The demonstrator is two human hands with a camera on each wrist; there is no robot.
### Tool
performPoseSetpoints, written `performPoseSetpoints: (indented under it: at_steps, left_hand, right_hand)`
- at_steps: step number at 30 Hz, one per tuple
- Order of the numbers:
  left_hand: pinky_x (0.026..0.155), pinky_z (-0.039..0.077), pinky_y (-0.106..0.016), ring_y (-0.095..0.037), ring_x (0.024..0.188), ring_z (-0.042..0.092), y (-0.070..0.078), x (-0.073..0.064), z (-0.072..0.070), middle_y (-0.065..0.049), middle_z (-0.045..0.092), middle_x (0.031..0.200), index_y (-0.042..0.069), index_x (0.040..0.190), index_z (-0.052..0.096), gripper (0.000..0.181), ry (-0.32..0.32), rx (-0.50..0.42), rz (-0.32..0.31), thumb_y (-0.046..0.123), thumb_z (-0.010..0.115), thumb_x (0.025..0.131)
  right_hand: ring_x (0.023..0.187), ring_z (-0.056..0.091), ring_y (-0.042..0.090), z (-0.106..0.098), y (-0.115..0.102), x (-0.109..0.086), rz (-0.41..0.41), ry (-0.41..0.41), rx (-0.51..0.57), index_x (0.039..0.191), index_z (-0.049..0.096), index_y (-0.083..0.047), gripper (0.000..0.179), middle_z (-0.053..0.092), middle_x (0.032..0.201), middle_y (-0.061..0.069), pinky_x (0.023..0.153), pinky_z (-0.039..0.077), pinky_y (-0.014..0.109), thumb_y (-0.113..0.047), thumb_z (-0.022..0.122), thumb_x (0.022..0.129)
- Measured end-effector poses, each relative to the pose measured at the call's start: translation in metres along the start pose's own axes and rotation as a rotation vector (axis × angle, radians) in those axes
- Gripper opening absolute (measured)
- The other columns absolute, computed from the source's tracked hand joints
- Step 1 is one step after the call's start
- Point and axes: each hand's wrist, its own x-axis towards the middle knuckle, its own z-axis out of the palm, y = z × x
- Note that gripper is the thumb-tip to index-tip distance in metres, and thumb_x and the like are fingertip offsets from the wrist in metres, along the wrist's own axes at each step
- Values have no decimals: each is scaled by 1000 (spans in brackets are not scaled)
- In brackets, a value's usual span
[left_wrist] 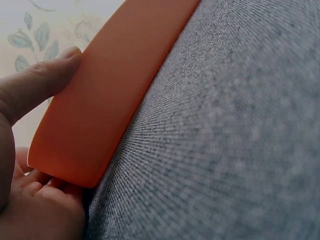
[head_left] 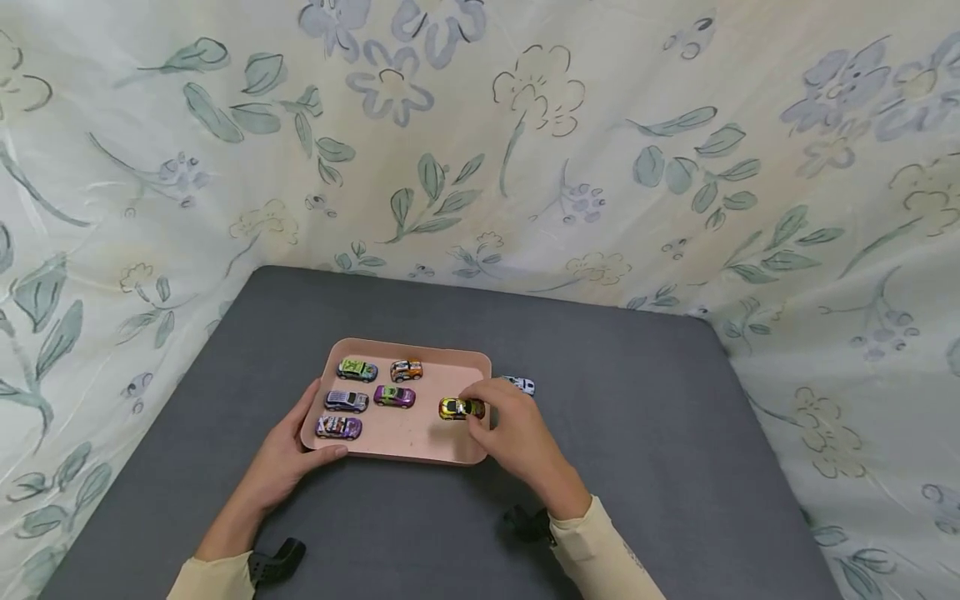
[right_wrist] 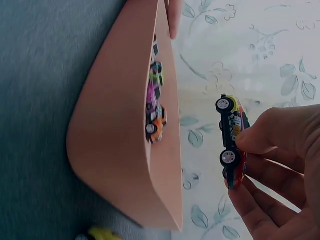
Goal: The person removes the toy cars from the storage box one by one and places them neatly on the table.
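My right hand [head_left: 517, 429] pinches a yellow toy car [head_left: 459, 408] between thumb and fingers, over the right part of a pink tray [head_left: 420, 442]. The right wrist view shows this car [right_wrist: 231, 135] raised above the tray's rim, its wheels and dark underside facing the camera. My left hand [head_left: 281, 462] grips the tray's near left corner, thumb at the front wall and fingers along the left end. Lying in the tray's left and middle are several toy cars: green [head_left: 357, 370], orange [head_left: 406, 370], grey [head_left: 347, 402], purple and green [head_left: 394, 397], purple and white [head_left: 338, 427].
On the dark grey table [head_left: 637, 450], a white toy car [head_left: 521, 385] stands just beyond the tray's right end, partly hidden by my right hand. A yellow thing [right_wrist: 104, 234] shows at the bottom of the right wrist view. Floral cloth [head_left: 465, 200] hangs behind the table.
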Motion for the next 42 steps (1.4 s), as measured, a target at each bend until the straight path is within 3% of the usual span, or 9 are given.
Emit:
performPoseSetpoints:
  at_steps: [6,13,16,18,20,24,30,37,42]
  left_hand:
    - [120,31,-34,-44,158,30,0,0,0,-23,30,174,10,175,12,117,-1,31,7,21,92,91]
    - [107,25,-7,-45,157,31,-1,0,0,-23,31,173,9,175,13,116,1,20,32,19,92,91]
    - [105,24,-4,-46,157,31,-1,0,0,-24,30,173,9,175,12,117,-3,6,34,18,92,90]
    - [114,27,-12,-46,158,29,-1,0,0,-24,29,174,8,175,12,117,-3,12,24,18,92,91]
    - [123,29,-32,-46,158,28,0,0,0,-25,28,174,8,175,11,117,-5,21,14,19,92,91]
    - [121,25,-67,-46,159,26,1,1,1,-24,27,175,9,175,11,118,-8,21,6,20,92,90]
    - [124,25,-58,-45,159,26,0,1,0,-23,26,175,9,175,11,117,-3,3,-1,17,92,91]
    - [121,21,-68,-46,160,23,2,3,0,-24,23,176,8,175,9,119,-15,-19,-8,17,91,91]
    - [121,23,-68,-46,159,25,1,3,0,-24,24,176,9,175,9,119,-15,-10,-8,17,91,91]
  right_hand:
    - [112,67,14,-13,9,-8,26,-1,-7,114,81,-15,31,74,120,-6,88,59,40,1,87,88]
    - [114,68,17,-27,18,-20,50,15,-51,113,81,-16,34,73,119,-4,90,60,42,2,89,86]
    - [109,69,18,-32,22,-24,60,15,-66,112,81,-16,33,73,117,-3,89,60,43,2,90,86]
    - [100,68,21,-35,25,-26,67,14,-61,112,80,-15,32,72,114,-2,85,59,45,2,89,87]
    - [99,68,21,-39,28,-29,76,17,-56,113,80,-14,32,72,114,-2,85,59,46,3,88,87]
    - [105,69,19,-47,36,-37,104,29,-73,113,81,-16,34,73,114,-3,89,58,47,3,89,86]
    - [107,69,17,-55,48,-47,120,49,-104,112,81,-17,36,74,115,-4,89,58,48,5,88,85]
    - [104,69,17,-63,61,-58,131,40,-123,111,81,-16,36,74,112,-4,89,57,48,6,88,84]
    - [101,69,16,-66,68,-64,132,40,-119,108,81,-15,36,74,108,-4,87,57,48,8,88,82]
